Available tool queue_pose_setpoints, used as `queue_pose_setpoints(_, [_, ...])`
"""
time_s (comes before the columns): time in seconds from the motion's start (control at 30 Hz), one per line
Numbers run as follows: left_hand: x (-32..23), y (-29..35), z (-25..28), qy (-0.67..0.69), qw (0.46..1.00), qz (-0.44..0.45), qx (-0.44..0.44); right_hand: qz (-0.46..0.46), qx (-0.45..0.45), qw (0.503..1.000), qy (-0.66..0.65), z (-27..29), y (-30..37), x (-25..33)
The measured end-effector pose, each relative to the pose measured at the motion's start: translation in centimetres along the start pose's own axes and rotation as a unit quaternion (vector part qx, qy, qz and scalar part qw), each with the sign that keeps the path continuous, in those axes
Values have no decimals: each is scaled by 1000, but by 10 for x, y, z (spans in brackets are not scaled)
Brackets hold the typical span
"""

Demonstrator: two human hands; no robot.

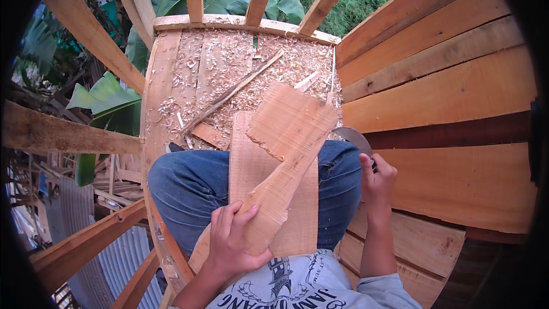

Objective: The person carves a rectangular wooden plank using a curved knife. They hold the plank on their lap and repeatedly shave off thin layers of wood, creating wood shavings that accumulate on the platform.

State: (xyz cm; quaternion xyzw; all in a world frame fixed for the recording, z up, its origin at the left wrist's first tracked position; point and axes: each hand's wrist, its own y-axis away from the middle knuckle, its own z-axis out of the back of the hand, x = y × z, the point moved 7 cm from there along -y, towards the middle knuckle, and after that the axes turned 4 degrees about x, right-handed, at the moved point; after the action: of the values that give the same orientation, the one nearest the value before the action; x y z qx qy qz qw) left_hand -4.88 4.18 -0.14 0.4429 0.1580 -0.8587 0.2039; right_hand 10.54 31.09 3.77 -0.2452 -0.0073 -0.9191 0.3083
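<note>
My left hand [237,237] is closed on the narrow lower part of a roughly cut wooden piece [294,120]. The piece widens into a broad, squarish head at its far end, and its left edge is ragged. Under it, a flat rectangular board [246,166] lies across my lap. Beside my right knee, my right hand [377,177] is wrapped round the dark handle of a knife [353,137]. Its broad, grey, rounded blade points up and left, close to the wooden piece's right edge; part of the blade is hard to make out.
Wood shavings [229,51] cover the plank floor ahead. A long stick [234,91] and an offcut [210,135] lie among them. A plank wall [440,91] stands close on my right. Slatted rails [74,126] run along the left and far sides, with plants beyond.
</note>
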Motion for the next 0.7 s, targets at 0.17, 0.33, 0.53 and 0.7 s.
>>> queue_pose_setpoints(0.17, [2,-3,0,13,1000,2,-5,90,73,993,12,-14,30,38])
queue_pose_setpoints(0.33, [6,-1,-1,18,1000,16,-2,134,102,986,18,-37,39,58])
queue_pose_setpoints(0.53, [8,-6,-2,14,1000,27,3,156,63,984,50,-42,20,46])
queue_pose_setpoints(0.7, [7,-5,-3,21,999,26,13,122,2,991,48,-34,-2,19])
